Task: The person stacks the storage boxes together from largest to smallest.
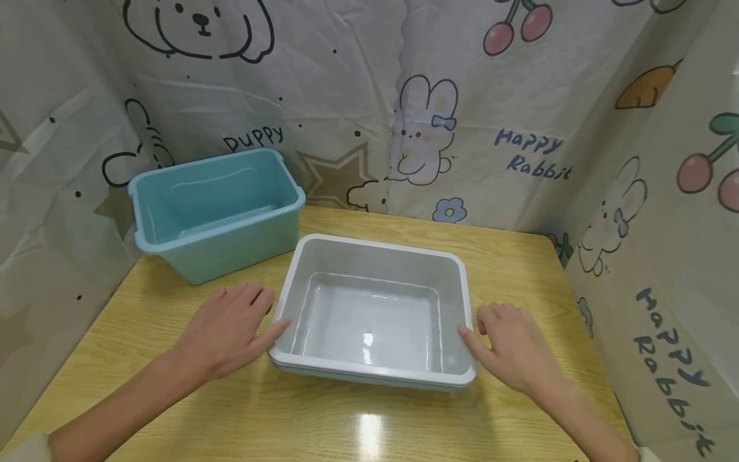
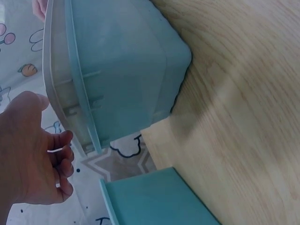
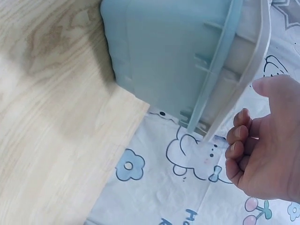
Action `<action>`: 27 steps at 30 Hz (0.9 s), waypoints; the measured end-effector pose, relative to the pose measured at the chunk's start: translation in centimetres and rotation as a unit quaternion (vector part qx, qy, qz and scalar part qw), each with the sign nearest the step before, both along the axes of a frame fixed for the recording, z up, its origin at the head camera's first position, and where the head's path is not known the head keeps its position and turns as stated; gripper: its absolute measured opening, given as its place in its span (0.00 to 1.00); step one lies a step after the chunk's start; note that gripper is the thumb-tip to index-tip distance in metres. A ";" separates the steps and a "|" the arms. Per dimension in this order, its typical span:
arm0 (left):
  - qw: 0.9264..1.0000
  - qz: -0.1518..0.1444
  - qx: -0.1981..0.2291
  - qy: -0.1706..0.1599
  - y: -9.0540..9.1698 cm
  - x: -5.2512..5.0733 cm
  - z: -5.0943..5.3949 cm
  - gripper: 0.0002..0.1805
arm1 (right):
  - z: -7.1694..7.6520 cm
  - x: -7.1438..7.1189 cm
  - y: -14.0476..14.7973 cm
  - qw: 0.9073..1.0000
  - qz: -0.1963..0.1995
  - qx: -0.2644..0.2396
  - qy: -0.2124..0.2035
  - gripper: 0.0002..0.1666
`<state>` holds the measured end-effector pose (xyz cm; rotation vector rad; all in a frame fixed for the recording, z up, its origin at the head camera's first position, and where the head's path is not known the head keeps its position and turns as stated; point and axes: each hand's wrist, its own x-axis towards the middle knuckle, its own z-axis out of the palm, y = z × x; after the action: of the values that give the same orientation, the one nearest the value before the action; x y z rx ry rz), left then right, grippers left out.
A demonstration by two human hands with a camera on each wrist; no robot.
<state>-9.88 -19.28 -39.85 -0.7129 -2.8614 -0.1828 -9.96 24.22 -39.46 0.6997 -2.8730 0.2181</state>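
Note:
A white plastic bin (image 1: 375, 260) sits nested inside a light blue bin (image 2: 126, 65), and both stand upright on the table. My left hand (image 1: 228, 330) is at the bin's left side, its thumb tip over or against the white rim. In the left wrist view its other fingers (image 2: 65, 154) are loosely curled and apart from the rim. At the right side is my right hand (image 1: 514, 346), with the thumb near or touching the rim. Its fingers (image 3: 236, 147) curl loosely in the right wrist view, with nothing between them.
An aqua bin (image 1: 242, 244) stands at the table's back left, close to the nested bins. The yellow wood-grain table (image 1: 323, 423) lies beneath. Printed cloth (image 1: 346, 77) hangs behind and along both sides.

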 end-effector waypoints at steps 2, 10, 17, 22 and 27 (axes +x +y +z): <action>1.000 0.008 0.005 -0.002 -0.3 -0.3 0.3 0.20 | 0.6 -0.4 0.1 1.000 0.003 -0.003 0.015 0.19; 0.999 0.044 0.009 0.009 -2.2 -2.7 2.1 0.20 | 3.0 -2.0 -0.2 0.999 0.006 -0.006 0.035 0.15; 0.996 0.081 0.014 0.024 -4.0 -4.6 3.0 0.21 | 5.2 -3.7 -0.8 0.999 0.016 -0.008 0.038 0.13; 0.994 0.102 0.031 0.029 -5.3 -5.6 3.2 0.22 | 6.4 -4.8 -1.1 0.999 0.028 -0.002 0.033 0.12; 0.992 0.118 0.041 0.032 -6.7 -6.1 3.0 0.22 | 7.1 -6.0 -1.7 0.999 0.039 0.001 0.025 0.14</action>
<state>-15.97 -25.95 -36.90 -0.3543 -2.8265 -0.2372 -16.00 22.56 -32.33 0.8075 -2.8018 0.2059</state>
